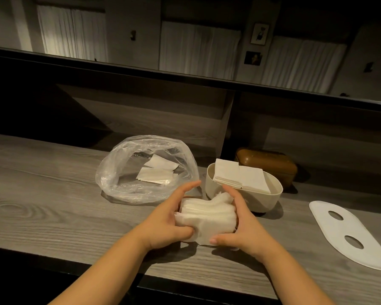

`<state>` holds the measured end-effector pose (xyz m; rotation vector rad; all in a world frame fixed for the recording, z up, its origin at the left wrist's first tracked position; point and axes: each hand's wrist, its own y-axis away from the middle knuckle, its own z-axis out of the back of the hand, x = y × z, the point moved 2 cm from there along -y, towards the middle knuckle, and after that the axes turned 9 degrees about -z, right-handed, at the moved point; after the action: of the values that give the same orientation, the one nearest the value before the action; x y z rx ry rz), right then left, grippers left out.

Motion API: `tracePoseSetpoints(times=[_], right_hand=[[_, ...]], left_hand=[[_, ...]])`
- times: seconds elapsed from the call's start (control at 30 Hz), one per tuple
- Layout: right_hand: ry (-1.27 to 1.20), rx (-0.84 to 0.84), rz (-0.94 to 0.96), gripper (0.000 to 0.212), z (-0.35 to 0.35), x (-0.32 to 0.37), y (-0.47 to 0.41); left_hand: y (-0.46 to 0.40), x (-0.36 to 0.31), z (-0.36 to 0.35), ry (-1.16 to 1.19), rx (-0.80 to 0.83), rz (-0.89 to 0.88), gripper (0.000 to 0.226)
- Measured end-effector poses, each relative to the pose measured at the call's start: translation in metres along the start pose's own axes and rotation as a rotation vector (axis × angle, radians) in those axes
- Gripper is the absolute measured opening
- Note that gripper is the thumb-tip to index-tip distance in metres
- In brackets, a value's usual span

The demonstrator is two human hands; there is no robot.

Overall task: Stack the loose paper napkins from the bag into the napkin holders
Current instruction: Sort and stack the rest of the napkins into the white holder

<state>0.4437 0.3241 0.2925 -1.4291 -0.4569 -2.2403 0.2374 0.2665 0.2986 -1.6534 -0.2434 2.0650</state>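
Squaring the uneven white paper napkin stack (207, 219), we grasp it with left hand (169, 219) and right hand (240, 225), so it fits the cream oval plastic holder (262, 201).

counter (53, 208) | bag (110, 172) | cream holder (209, 183) | brown holder (271, 164) | white lid (361, 243)

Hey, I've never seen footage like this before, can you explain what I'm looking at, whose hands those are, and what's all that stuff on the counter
This is a single picture from a camera worn on a person's head, looking down at their own bare hands; no robot is involved. The left hand and right hand together grip a stack of white paper napkins over a wooden counter. Behind sits an open clear plastic bag with a few napkins left inside. To its right is a cream napkin holder, partly filled, with a brown container behind it. The white oval lid with two holes lies at far right.
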Motion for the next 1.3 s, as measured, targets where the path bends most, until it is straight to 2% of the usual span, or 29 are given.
tracePoseSetpoints(times=[0.1,0.2,0.3,0.4,0.53,0.67,0.77,0.93,1.03,1.1,1.17,1.3], right_hand=[[-0.006,-0.021,0.009,0.118,-0.002,0.003,-0.001],[-0.005,-0.114,0.058,0.092,-0.004,0.009,-0.001],[-0.018,-0.154,0.082,0.082,-0.003,0.009,-0.001],[0.072,-0.111,0.034,0.092,-0.001,0.005,-0.001],[0.043,-0.214,0.004,0.104,0.005,0.0,-0.001],[0.042,-0.186,0.006,0.07,0.004,0.002,0.0],[-0.061,-0.086,-0.014,0.073,-0.003,0.006,0.0],[-0.026,-0.093,-0.01,0.084,-0.005,0.011,0.001],[0.012,-0.057,-0.038,0.091,-0.007,0.012,0.002],[0.039,-0.083,-0.032,0.086,-0.009,0.012,0.001],[0.023,-0.154,-0.019,0.076,-0.008,0.013,0.001],[-0.117,-0.194,-0.066,0.056,-0.006,0.016,0.003]], left_hand=[[0.0,0.0,0.001,0.026,-0.026,0.012,0.094],[-0.001,0.001,0.001,0.016,-0.129,-0.003,0.087],[-0.001,0.002,0.002,0.03,-0.194,-0.014,0.085],[-0.002,-0.001,0.0,-0.034,-0.103,0.024,0.098],[-0.001,-0.005,-0.003,-0.087,0.006,0.049,0.109],[0.0,-0.005,-0.003,-0.062,0.088,0.037,0.113],[-0.002,0.0,-0.005,-0.102,0.114,0.019,0.114],[-0.004,0.002,-0.003,-0.134,-0.044,0.04,0.107],[-0.003,0.003,-0.003,-0.154,0.012,0.066,0.11],[-0.003,0.004,-0.003,-0.151,-0.004,0.078,0.107],[-0.004,0.006,0.0,-0.123,-0.108,0.085,0.104],[-0.004,0.006,0.004,0.028,-0.238,0.142,0.095]])
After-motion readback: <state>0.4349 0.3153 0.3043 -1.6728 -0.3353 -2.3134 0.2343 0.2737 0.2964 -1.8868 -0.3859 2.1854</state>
